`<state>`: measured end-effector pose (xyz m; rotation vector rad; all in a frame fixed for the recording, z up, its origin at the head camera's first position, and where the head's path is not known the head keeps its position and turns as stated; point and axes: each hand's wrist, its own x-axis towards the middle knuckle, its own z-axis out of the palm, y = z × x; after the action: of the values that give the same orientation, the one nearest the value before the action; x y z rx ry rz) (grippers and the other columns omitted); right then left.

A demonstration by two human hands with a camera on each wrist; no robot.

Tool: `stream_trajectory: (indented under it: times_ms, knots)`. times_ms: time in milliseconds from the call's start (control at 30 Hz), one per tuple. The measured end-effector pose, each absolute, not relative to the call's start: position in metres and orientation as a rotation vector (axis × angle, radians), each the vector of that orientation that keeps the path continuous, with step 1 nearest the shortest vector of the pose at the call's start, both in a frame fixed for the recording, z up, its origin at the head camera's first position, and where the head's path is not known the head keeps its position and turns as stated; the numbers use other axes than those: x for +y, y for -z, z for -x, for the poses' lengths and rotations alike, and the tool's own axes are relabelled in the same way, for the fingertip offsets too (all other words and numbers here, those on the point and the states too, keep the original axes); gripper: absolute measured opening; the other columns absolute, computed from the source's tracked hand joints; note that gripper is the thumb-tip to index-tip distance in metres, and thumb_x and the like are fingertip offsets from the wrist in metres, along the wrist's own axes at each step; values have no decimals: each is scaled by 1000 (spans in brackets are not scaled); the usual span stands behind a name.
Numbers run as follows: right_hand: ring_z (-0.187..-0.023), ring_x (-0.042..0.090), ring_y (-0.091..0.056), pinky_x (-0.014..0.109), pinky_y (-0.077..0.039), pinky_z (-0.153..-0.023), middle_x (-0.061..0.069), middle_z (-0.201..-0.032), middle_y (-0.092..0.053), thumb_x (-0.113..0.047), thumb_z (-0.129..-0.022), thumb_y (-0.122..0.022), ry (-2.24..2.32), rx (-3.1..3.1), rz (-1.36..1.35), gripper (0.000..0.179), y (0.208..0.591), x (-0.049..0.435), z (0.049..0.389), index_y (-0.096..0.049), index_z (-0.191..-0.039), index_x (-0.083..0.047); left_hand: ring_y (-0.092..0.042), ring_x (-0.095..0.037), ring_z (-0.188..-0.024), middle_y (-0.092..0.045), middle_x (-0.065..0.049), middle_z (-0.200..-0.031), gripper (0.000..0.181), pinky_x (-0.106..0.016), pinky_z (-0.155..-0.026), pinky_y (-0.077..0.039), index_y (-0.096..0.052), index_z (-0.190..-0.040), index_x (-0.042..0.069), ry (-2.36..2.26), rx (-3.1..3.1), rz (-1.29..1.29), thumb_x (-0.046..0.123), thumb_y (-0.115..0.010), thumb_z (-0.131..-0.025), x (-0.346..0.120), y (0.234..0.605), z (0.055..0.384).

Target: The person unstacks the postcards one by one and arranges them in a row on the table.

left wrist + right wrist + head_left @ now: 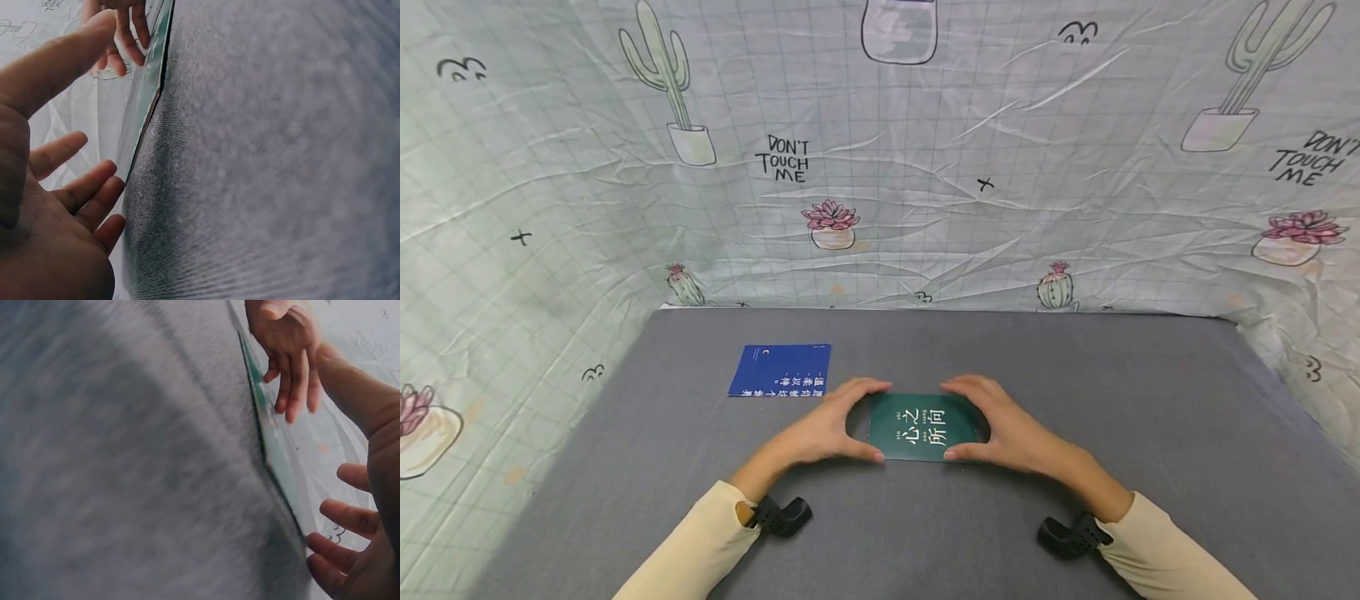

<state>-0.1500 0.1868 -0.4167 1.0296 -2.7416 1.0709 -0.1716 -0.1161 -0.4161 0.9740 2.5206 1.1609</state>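
Green Chinese-lettered booklet (pixel 922 427) flat on gray tabletop (pixel 917 533), between left hand (pixel 838 425) and right hand (pixel 1000 429). Both relaxed, not gripping; thumbs near side, fingers far side, likely to span its width. Blue Chinese-lettered booklet (pixel 782 367) lies far left.

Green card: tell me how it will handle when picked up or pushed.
The green card looks thin in both wrist views, so it is probably light and may flex slightly. Being flat, it should probably slide rather than roll or tip.
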Motion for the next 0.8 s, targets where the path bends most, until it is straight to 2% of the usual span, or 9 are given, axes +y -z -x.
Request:
stream_trajectory:
  times_ms: [233, 333, 600, 800]
  knots:
    - [-128, 25, -33, 56, -31, -99, 6, -141, -40, -52, -65, -83, -1002, -2767, -1069, 96, 423, 191, 149, -43, -142, -12, -31, -21, -131, -40, 3, -142, 86, -54, -103, -26, -46, -141, 22, -1114, 2524, -1009, 39, -85, -67, -116, 417, 170]
    - [-127, 26, -32, 58, -30, -99, 9, -141, -39, -52, -64, -84, -993, -2767, -1107, 98, 424, 192, 148, -42, -143, -12, -30, -21, -131, -38, 3, -143, 87, -54, -102, -26, -45, -142, 23, -1102, 2522, -999, 39, -85, -67, -116, 417, 170]
    - [-130, 31, -29, 60, -29, -99, 14, -143, -36, -53, -67, -82, -962, -2788, -1148, 98, 423, 194, 146, -39, -145, -11, -26, -23, -134, -34, -3, -146, 89, -54, -102, -24, -43, -144, 20, -1058, 2521, -1035, 36, -86, -67, -116, 417, 170]
    - [-130, 31, -29, 59, -29, -99, 14, -143, -36, -52, -66, -82, -968, -2766, -1151, 97, 426, 195, 147, -41, -144, -11, -28, -25, -131, -35, -1, -142, 90, -51, -97, -26, -43, -144, 21, -1039, 2535, -1075, 36, -86, -67, -117, 418, 169]
